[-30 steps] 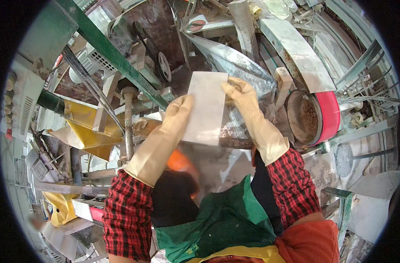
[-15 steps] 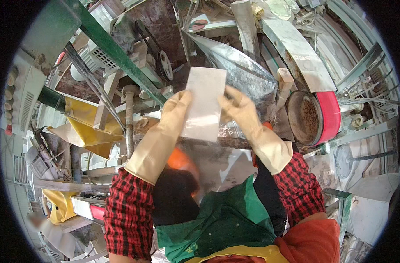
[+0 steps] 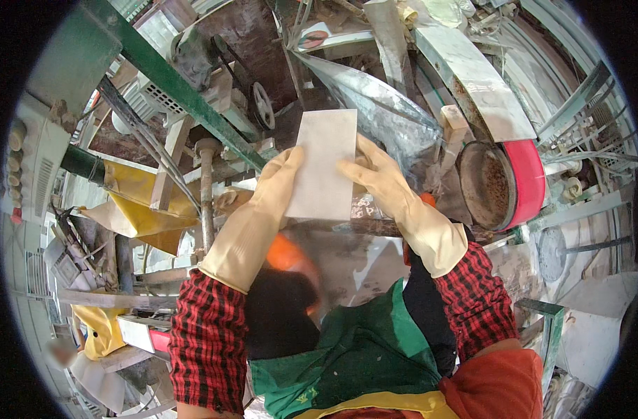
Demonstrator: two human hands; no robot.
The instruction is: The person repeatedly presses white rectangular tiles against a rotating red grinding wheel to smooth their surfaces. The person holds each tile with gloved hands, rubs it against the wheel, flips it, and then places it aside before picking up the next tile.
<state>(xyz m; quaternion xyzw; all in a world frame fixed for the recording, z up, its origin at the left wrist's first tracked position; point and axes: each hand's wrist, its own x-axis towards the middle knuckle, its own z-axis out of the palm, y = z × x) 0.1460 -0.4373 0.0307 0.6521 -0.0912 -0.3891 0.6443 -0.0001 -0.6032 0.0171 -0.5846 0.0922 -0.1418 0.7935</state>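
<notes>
A flat pale rectangular tile (image 3: 324,164) is held up in front of me, its long side running away from me. My left hand (image 3: 278,173), in a cream rubber glove, grips its left edge with the thumb near the face. On the opposite edge, my right hand (image 3: 376,171) in a matching glove holds the tile, its thumb laid over the front. Fingers behind the tile are hidden. Checked red-and-black sleeve covers reach both glove cuffs.
To the right stands a round drum with a pink band (image 3: 525,185). A green metal beam (image 3: 186,87) crosses the upper left, near a pulley wheel (image 3: 262,106). Yellow sheeting (image 3: 141,202) hangs at left. A grey curved metal sheet (image 3: 385,101) lies beyond the tile.
The tile has tilted, so the glare along its near end is gone. My right thumb has moved left onto the tile's face. My left hand keeps its hold.
</notes>
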